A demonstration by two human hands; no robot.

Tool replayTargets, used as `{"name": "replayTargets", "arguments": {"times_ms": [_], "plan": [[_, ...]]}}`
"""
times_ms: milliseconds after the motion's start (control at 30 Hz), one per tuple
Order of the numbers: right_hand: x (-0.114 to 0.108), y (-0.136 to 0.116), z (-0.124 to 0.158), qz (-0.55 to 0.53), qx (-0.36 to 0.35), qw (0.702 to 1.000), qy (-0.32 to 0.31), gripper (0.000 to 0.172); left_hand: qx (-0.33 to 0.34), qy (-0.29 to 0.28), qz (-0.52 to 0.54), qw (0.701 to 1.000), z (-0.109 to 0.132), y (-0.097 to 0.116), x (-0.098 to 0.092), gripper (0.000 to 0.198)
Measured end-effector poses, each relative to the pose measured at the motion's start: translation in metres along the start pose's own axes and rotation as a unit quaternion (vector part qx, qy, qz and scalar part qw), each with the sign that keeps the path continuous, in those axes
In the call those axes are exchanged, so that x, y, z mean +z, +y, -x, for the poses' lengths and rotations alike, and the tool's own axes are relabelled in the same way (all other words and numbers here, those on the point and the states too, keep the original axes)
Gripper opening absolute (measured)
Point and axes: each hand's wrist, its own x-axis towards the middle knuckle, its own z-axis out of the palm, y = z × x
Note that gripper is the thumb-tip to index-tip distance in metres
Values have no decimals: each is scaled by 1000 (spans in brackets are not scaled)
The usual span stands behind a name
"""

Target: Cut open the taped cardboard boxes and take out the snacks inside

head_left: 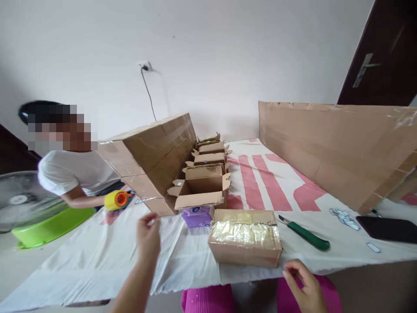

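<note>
A room in a home served as a makeshift packing station. Plain white walls carried a socket [144, 66] with a dangling cable, and a dark wooden door [384, 52] with a lever handle stood at the right. A cloth-covered table [97, 256] bore a row of small open cartons [205, 174], a taped box [245, 237], large cardboard sheets [335, 148], a tape dispenser [117, 200] and a green-handled knife [306, 237]. A standing fan [19, 200] and a green plastic basin [52, 226] stood at the left beside a seated co-worker [74, 174].
</note>
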Motion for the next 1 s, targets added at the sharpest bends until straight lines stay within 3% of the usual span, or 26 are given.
{"name": "replayTargets", "arguments": {"times_ms": [100, 200, 300, 433, 567, 667, 833, 1000], "plan": [[2, 7, -13, -13, 10, 1000, 21, 26, -13, -150, 47, 987, 73, -15, 17, 43], [11, 12, -19, -52, 22, 998, -22, 53, -27, -266, 88, 960, 134, -22, 30, 50], [17, 22, -16, -84, 45, 994, -48, 69, -37, -381, 129, 915, 176, -22, 30, 61], [5, 31, -16, -93, 74, 993, -12, 64, 46, -485, 160, 858, 214, -12, 17, 77], [-13, 19, -25, -119, 122, 984, -53, 58, 170, -483, 191, 838, 234, 0, 14, 85], [-15, 8, -29, -102, 150, 982, -46, 63, 204, -454, 197, 845, 239, 1, 17, 80], [-6, 0, -29, -59, 156, 985, -38, 63, 148, -418, 188, 877, 242, -16, 20, 71], [3, -6, -25, -89, 179, 979, -31, 63, 94, -387, 197, 896, 237, -29, 19, 56]]}}
